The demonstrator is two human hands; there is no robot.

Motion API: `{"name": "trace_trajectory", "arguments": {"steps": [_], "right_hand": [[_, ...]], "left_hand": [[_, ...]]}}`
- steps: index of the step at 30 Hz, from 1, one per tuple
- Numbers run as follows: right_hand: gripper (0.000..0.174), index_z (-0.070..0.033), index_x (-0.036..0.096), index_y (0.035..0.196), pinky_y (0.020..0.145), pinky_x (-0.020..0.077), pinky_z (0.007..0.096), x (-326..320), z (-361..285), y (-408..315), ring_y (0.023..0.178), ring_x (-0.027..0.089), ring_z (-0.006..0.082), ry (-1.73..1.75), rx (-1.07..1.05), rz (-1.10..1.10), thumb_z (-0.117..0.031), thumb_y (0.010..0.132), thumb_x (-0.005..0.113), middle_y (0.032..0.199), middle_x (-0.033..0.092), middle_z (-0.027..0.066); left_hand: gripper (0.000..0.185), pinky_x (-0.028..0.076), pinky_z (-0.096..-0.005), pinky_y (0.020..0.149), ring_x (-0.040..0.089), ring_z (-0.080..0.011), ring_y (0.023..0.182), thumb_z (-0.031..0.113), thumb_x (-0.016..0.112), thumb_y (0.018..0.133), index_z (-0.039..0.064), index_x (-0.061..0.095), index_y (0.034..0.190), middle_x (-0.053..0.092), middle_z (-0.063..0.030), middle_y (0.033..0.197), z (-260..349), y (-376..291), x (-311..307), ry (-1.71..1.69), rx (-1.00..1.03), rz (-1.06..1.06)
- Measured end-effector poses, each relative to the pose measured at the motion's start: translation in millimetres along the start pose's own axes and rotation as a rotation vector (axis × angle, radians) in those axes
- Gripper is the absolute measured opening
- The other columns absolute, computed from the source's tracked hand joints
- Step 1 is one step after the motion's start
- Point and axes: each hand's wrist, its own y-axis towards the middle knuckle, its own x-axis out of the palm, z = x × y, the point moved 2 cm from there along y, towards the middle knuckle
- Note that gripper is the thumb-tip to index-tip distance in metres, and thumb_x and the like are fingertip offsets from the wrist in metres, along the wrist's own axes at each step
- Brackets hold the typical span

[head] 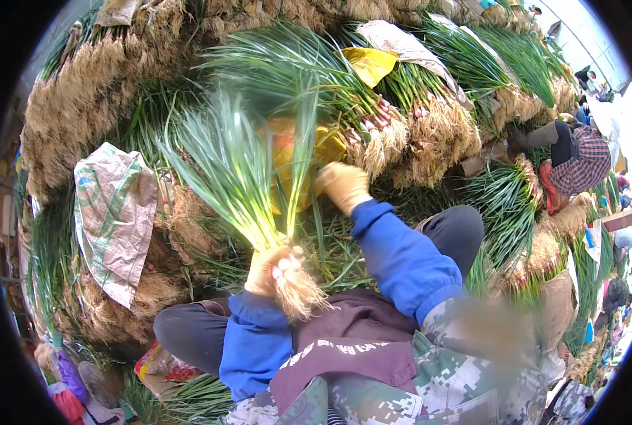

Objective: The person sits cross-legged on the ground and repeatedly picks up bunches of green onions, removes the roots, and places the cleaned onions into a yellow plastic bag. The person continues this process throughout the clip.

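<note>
My left hand (269, 268), in a tan glove, grips a bunch of green garlic (257, 212) at the stem bases above my lap. The bunch's pale pinkish bulbs and stringy roots (300, 292) hang below the fist, and its long leaves fan up and away, blurred at the tips. To the right of those leaves is my right hand (345, 186), gloved alike, with its fingers curled. It is beside a yellow plastic bag (289, 154) that the leaves partly cover. Whether a leaf is between its fingers is hidden.
Stacked green garlic (385, 117) with roots towards me lies ahead. A woven sack (115, 218) drapes over a root pile at left. Loose leaves (342, 265) litter the ground between my knees. A person in a checked top (581, 164) sits at right, near more bundles (507, 207).
</note>
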Motion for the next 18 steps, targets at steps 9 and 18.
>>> {"name": "trace_trajectory", "arguments": {"steps": [9, 18], "right_hand": [[0.043, -0.003, 0.069, 0.103, 0.069, 0.0502, 0.0304, 35, 3, -61, 0.073, 0.060, 0.0150, 1.303, 0.201, -0.747, -0.043, 0.089, 0.065, 0.088, 0.068, 0.0055], [0.061, 0.005, 0.060, 0.120, 0.092, 0.0484, 0.0353, -55, -43, -25, 0.105, 0.063, 0.0299, 0.736, 0.080, -0.457, -0.041, 0.084, 0.073, 0.114, 0.066, 0.0200]], "left_hand": [[0.029, 0.057, -0.0447, 0.074, 0.065, -0.0334, 0.088, 0.007, 0.059, 0.077, 0.003, 0.060, 0.106, 0.064, -0.0226, 0.109, -2, 5, -3, -0.200, -0.139, -0.035], [0.052, 0.058, -0.0291, 0.060, 0.067, -0.0222, 0.063, 0.001, 0.063, 0.075, -0.006, 0.050, 0.125, 0.062, -0.0115, 0.097, 61, -26, -21, 0.427, -0.006, 0.031]]}}
